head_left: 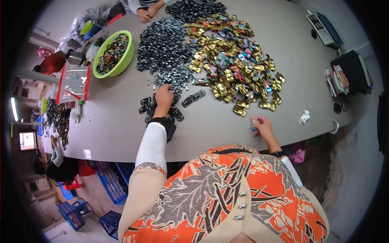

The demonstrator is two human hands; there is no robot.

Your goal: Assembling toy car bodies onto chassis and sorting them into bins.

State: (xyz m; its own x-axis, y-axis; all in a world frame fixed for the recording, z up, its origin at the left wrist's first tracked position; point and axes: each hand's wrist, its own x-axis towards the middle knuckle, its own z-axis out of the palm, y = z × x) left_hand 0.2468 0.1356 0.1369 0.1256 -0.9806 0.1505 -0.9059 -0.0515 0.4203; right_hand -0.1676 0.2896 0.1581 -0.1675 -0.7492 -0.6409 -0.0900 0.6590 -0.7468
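My left hand (164,97) reaches to the near edge of a heap of small grey parts (164,48). Its fingers are drawn together, and what they pinch is too small to make out. Black toy car bases (177,114) lie scattered around that wrist, with a longer black piece (193,98) just to the right. Close to the table's near edge, my right hand (264,128) grips a small toy car body (255,122) with blue and red on it. Beyond that hand spreads a heap of gold and coloured toy car bodies (231,60).
A green basin (129,52) full of toy car bodies stands at the left, beside a red-edged plastic bag (74,83). Another person's hands (146,14) rest at the far edge. A crumpled tissue (304,117) and a telephone (322,30) are on the right.
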